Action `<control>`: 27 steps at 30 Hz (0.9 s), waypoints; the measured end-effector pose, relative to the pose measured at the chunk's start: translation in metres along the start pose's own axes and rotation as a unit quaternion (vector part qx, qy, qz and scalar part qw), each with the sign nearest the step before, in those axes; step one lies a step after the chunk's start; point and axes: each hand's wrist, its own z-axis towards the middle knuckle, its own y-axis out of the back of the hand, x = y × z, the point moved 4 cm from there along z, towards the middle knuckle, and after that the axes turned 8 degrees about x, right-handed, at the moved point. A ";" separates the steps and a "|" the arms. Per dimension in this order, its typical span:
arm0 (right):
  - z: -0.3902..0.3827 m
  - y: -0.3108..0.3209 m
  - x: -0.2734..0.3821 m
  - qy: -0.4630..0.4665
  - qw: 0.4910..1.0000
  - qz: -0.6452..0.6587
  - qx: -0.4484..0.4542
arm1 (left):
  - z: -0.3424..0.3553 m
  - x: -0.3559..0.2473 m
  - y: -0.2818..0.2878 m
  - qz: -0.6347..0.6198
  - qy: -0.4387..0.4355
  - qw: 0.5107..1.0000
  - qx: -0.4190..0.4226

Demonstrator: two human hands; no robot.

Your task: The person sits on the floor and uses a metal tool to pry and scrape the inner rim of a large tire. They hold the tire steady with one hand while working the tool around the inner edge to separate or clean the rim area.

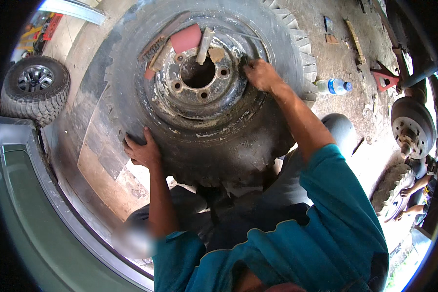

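Note:
A large black tyre (pixel 214 151) on a worn steel rim (pixel 190 100) lies before me. On the rim rest a wire brush (pixel 152 48), a red pad (pixel 185 38) and worn pieces of sandpaper or wood (pixel 204 45). My left hand (pixel 142 148) is open on the tyre's lower left sidewall, fingers apart. My right hand (pixel 262 76) is closed at the rim's right edge; what its fingertips hold, if anything, is hidden.
A spare wheel (pixel 36 107) is at left above a green vehicle panel (pixel 44 209). A water bottle (pixel 337 86), red jack stand (pixel 385 78) and brake hub (pixel 411 117) are at right. Another person's hands (pixel 406 193) touch a wheel at lower right.

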 end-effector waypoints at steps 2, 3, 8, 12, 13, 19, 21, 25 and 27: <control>-0.008 0.007 -0.003 0.003 0.996 0.079 -0.046 | -0.002 0.000 -0.001 -0.002 0.007 1.000 0.006; -0.009 0.015 -0.011 0.010 0.992 0.105 -0.069 | 0.000 -0.001 -0.002 -0.003 0.009 1.000 0.007; -0.031 0.046 -0.004 -0.031 0.895 0.446 0.008 | -0.002 -0.004 -0.002 -0.002 0.007 1.000 0.006; -0.043 0.057 0.005 0.047 0.829 0.557 0.007 | -0.001 0.002 -0.002 0.006 0.010 1.000 0.004; -0.045 0.059 0.007 0.095 0.851 0.517 0.020 | -0.002 0.002 -0.002 0.007 0.011 1.000 0.006; -0.041 0.045 0.004 0.046 0.968 0.246 -0.014 | 0.000 -0.001 -0.004 0.011 0.011 1.000 0.001; -0.034 0.031 -0.004 0.031 0.982 0.186 -0.020 | -0.001 -0.003 -0.003 0.004 0.010 1.000 0.007; -0.028 -0.006 -0.008 -0.138 0.916 0.367 0.086 | 0.001 0.005 -0.005 0.003 0.010 1.000 -0.001; -0.016 -0.015 -0.022 -0.040 0.982 0.161 -0.089 | 0.001 0.001 -0.005 -0.002 0.008 1.000 0.008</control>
